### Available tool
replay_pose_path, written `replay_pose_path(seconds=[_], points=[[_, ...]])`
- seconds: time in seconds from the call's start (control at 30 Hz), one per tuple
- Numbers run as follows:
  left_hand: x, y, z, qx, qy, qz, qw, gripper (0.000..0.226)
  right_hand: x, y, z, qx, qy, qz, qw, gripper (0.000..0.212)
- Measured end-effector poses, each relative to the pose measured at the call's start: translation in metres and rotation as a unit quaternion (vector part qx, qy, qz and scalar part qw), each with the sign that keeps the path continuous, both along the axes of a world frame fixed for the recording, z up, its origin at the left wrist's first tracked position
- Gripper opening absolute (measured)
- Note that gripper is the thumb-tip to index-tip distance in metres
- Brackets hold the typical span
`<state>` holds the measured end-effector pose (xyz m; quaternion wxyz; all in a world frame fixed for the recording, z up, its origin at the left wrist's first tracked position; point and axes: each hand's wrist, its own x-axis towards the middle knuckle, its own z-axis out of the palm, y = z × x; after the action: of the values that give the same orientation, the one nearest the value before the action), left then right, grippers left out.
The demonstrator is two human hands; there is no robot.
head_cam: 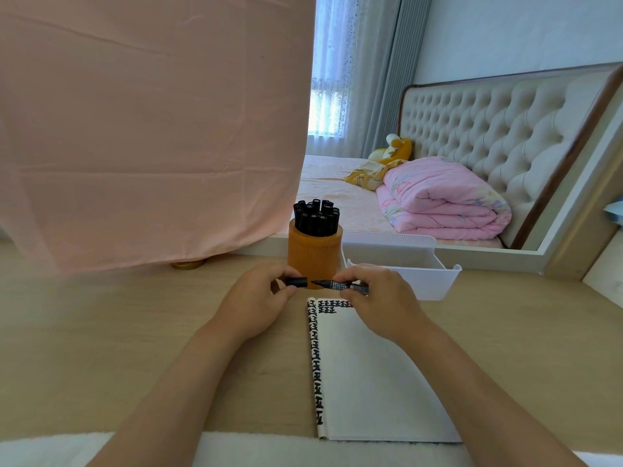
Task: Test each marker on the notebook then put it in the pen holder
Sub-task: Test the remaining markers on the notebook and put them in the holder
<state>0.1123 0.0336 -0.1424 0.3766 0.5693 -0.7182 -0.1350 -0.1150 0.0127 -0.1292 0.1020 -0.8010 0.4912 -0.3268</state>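
My right hand (377, 298) pinches a black marker (340, 285), held level with its bare tip pointing left. Just left of that tip, my left hand (259, 298) pinches the marker's black cap (296, 282); a small gap separates cap and tip. Both are above the top edge of the white notebook (374, 372), which lies on the desk with black marks along its left margin and top. Right behind my hands stands the orange pen holder (313, 254), packed with several black markers (317, 217).
A white plastic bin (421, 274) sits to the right of the holder. A pink cloth (151, 129) hangs at the back left over the wooden desk (101, 332). A bed with a folded pink quilt (441, 200) lies beyond the desk.
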Motion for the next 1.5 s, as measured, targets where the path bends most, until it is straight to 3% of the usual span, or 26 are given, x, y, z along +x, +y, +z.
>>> replay_pose_path(seconds=[0.43, 0.57, 0.73, 0.8, 1.0, 1.13, 1.3, 1.5], points=[[-0.018, 0.002, 0.007, 0.075, -0.001, -0.06, 0.995, 0.017, -0.001, 0.0, 0.0, -0.026, 0.023, 0.06, 0.998, 0.016], [-0.026, 0.006, 0.016, 0.07, 0.007, -0.078, 0.994, 0.03, 0.001, 0.001, -0.001, -0.046, -0.022, 0.084, 0.995, 0.013], [-0.025, 0.004, 0.021, 0.036, -0.02, -0.089, 0.995, 0.018, 0.004, 0.002, -0.003, 0.025, -0.083, 0.103, 0.991, 0.007], [-0.026, 0.005, 0.021, 0.026, -0.026, -0.094, 0.995, 0.015, 0.004, 0.003, -0.006, 0.053, -0.102, 0.106, 0.988, 0.015], [-0.026, 0.007, 0.022, 0.018, -0.018, -0.085, 0.996, 0.014, 0.006, 0.002, -0.006, 0.058, -0.055, 0.112, 0.99, 0.011], [-0.026, 0.005, 0.025, -0.025, 0.046, -0.051, 0.997, 0.034, 0.008, -0.003, 0.002, 0.036, -0.063, 0.08, 0.994, 0.023], [-0.022, -0.023, 0.047, -0.068, 0.084, 0.06, 0.992, 0.052, 0.006, -0.024, 0.038, 0.046, -0.278, -0.004, 0.96, 0.014], [-0.026, -0.066, 0.072, 0.046, 0.089, 0.089, 0.991, 0.097, 0.007, -0.07, 0.073, 0.001, -0.356, -0.067, 0.932, 0.021]])
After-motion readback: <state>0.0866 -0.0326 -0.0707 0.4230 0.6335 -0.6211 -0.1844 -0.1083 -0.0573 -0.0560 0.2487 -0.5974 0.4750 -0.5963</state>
